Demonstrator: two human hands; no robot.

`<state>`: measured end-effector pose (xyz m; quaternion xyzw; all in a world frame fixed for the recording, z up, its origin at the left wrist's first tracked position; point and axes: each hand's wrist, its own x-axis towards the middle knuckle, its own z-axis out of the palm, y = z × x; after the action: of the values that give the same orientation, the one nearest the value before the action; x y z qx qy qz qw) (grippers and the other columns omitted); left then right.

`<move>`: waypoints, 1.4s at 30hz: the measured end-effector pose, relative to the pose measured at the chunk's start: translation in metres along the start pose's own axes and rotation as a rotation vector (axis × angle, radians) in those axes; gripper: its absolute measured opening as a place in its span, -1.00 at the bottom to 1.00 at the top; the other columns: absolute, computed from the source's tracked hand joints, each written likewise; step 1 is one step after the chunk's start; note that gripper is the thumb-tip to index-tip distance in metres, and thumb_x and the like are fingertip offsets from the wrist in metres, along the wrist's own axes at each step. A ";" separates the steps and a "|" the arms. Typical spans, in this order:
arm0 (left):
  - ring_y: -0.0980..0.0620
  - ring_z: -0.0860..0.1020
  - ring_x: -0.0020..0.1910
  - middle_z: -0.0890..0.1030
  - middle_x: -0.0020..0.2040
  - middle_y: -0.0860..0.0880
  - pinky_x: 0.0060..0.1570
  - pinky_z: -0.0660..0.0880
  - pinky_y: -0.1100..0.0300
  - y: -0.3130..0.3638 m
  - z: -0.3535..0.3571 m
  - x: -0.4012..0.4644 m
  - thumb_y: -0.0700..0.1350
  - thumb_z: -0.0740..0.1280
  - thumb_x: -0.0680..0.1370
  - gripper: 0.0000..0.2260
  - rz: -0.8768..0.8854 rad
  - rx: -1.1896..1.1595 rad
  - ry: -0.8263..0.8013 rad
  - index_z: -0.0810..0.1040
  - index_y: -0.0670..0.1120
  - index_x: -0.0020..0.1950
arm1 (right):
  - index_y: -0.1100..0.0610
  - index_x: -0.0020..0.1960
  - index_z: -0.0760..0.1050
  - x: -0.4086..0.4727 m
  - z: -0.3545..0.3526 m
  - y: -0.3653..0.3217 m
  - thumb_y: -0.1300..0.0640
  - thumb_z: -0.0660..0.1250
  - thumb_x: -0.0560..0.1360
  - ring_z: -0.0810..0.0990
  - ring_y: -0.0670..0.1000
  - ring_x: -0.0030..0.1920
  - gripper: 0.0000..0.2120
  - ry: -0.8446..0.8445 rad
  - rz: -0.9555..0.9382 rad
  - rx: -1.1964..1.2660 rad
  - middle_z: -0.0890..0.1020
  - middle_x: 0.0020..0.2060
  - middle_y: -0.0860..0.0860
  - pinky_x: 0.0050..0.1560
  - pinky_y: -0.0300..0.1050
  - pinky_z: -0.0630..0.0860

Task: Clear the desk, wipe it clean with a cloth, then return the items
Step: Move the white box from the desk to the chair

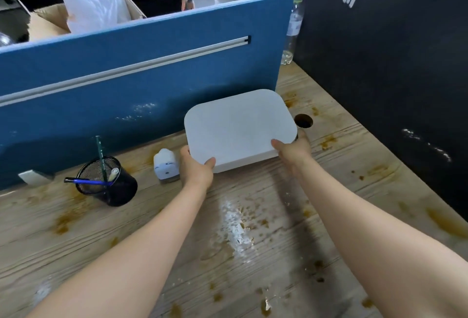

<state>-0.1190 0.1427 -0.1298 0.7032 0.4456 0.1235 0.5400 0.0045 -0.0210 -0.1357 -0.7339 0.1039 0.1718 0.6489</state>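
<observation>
A flat white box with rounded corners [239,128] is at the back of the wooden desk [177,229], against the blue partition. My left hand [196,169] grips its near left corner, thumb on top. My right hand [293,150] grips its near right corner. A small white plastic device [166,167] stands just left of my left hand. A black mesh pen holder [107,182] with pens and a pencil sits further left. Brown stains and a wet patch [235,226] mark the desk top.
The blue partition [126,69] closes off the back of the desk. A dark wall [392,77] runs along the right side. A clear plastic bottle [293,29] stands at the far right corner. A round cable hole [303,121] lies beside the box.
</observation>
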 end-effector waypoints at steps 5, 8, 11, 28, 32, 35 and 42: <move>-0.05 0.37 0.30 0.38 0.33 -0.05 0.21 0.34 0.09 0.031 0.006 -0.052 -0.25 0.39 0.49 -0.46 0.139 -0.015 -0.095 0.21 -0.08 0.38 | 0.08 0.38 0.18 -0.041 -0.070 -0.011 0.29 0.49 0.37 0.47 0.09 0.17 -0.28 0.080 -0.043 0.015 0.45 0.11 -0.02 0.20 0.11 0.51; -0.07 0.35 0.35 0.35 0.38 -0.05 0.30 0.34 -0.01 0.041 0.011 -0.095 -0.27 0.42 0.46 -0.37 0.222 0.017 -0.178 0.19 -0.06 0.43 | 0.04 0.42 0.16 -0.077 -0.122 -0.005 0.27 0.56 0.27 0.48 0.09 0.20 -0.14 0.103 -0.078 -0.021 0.47 0.20 -0.01 0.16 0.13 0.54; -0.07 0.33 0.38 0.33 0.42 -0.04 0.33 0.31 -0.06 0.043 0.022 -0.150 -0.29 0.43 0.44 -0.29 0.271 0.059 -0.277 0.15 -0.07 0.49 | -0.01 0.32 0.32 -0.122 -0.182 0.010 0.26 0.59 0.22 0.51 0.04 0.19 -0.23 0.095 -0.107 -0.062 0.53 0.16 -0.05 0.14 0.11 0.54; 0.07 0.38 0.15 0.42 0.29 -0.04 0.12 0.36 0.17 -0.029 0.185 -0.433 -0.42 0.39 0.41 -0.33 0.346 0.197 -0.858 0.26 -0.12 0.46 | 0.04 0.16 0.16 -0.323 -0.495 0.182 0.42 0.52 0.26 0.43 0.13 0.22 -0.30 0.487 0.260 0.126 0.38 0.25 0.04 -0.08 0.08 0.60; -0.02 0.42 0.19 0.44 0.28 -0.06 0.05 0.39 0.14 -0.049 0.245 -0.454 -0.45 0.38 0.37 -0.32 0.317 0.302 -0.929 0.29 -0.08 0.42 | 0.03 0.20 0.16 -0.325 -0.538 0.225 0.39 0.52 0.26 0.44 0.12 0.22 -0.27 0.566 0.358 0.124 0.39 0.26 0.05 -0.05 0.09 0.60; 0.00 0.39 0.14 0.42 0.26 -0.03 -0.02 0.37 0.16 -0.065 0.288 -0.460 -0.42 0.37 0.37 -0.32 0.306 0.409 -0.968 0.29 -0.04 0.43 | 0.08 0.17 0.17 -0.315 -0.560 0.254 0.38 0.47 0.34 0.45 0.12 0.21 -0.40 0.593 0.456 0.123 0.41 0.24 0.06 -0.02 0.05 0.57; 0.08 0.44 -0.04 0.45 -0.06 0.11 -0.16 0.38 0.23 -0.108 0.380 -0.430 -0.44 0.30 0.40 -0.50 0.280 0.566 -1.004 0.41 -0.02 0.25 | 0.15 0.30 0.24 -0.248 -0.575 0.336 0.40 0.38 0.41 0.50 0.09 0.14 -0.45 0.522 0.653 0.200 0.47 0.21 0.06 -0.18 -0.07 0.57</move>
<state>-0.1692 -0.4291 -0.2383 0.8443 0.0542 -0.2780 0.4548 -0.2826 -0.6528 -0.2910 -0.6147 0.5076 0.1658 0.5806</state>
